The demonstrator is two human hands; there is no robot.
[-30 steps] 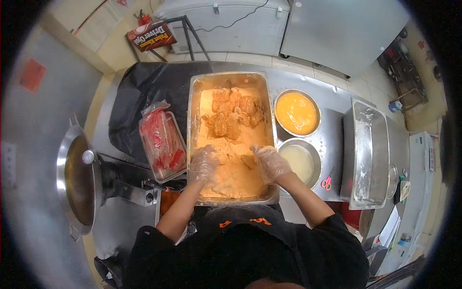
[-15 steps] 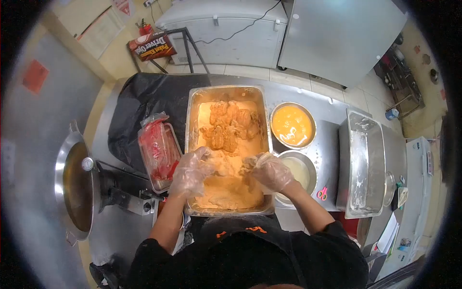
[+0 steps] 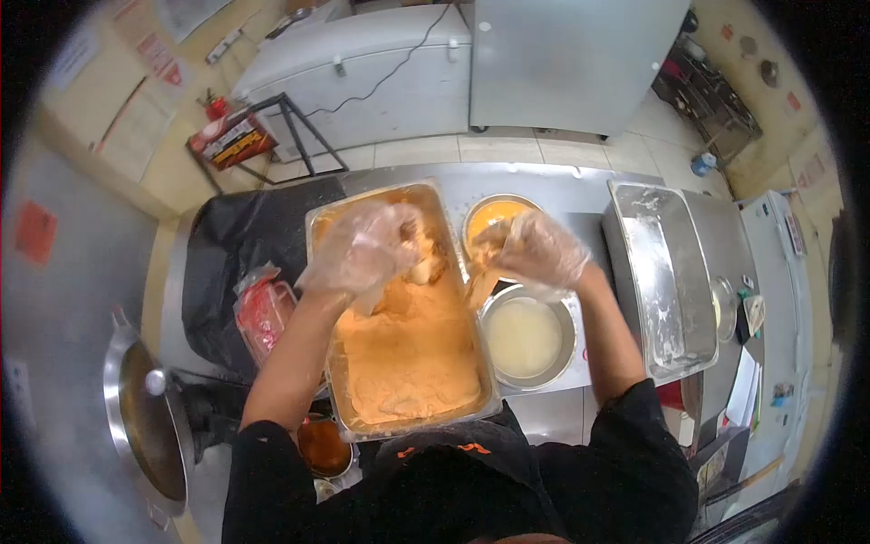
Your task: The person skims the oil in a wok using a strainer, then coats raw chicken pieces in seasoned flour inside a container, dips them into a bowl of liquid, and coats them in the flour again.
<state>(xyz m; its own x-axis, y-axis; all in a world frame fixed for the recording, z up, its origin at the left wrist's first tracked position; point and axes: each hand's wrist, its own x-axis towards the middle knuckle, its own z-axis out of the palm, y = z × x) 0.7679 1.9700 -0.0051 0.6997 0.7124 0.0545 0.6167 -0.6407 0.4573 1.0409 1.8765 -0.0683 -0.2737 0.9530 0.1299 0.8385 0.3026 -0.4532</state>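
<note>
A clear plastic glove covers my left hand [image 3: 362, 245], raised over the metal tray [image 3: 498, 405] of orange-tan breading flour [image 3: 408, 358]. Its fingers curl in on a pale, floured piece of meat [image 3: 424, 269], partly hidden. My right hand [image 3: 548, 249], gloved too and a little blurred, is closed on a floured piece of meat [image 3: 482, 279] beside the tray's right rim. Below that hand stands a bowl of pale liquid [image 3: 524, 337]. Behind it is a bowl of yellow-orange liquid [image 3: 494, 215], partly covered. More coated pieces in the tray's far end are mostly hidden by my left hand.
On the left are a wok of oil [image 3: 145, 417] and a bagged red package [image 3: 263, 313] on black plastic. A deep steel pan [image 3: 671, 281] stands on the right. A bowl of reddish-brown contents [image 3: 324, 446] sits near my body. A chest freezer [image 3: 372, 91] is beyond the table.
Both hands have risen and moved away from my body with meat pieces. The right one has gone from over the tray to beside its rim. The camera view has shifted.
</note>
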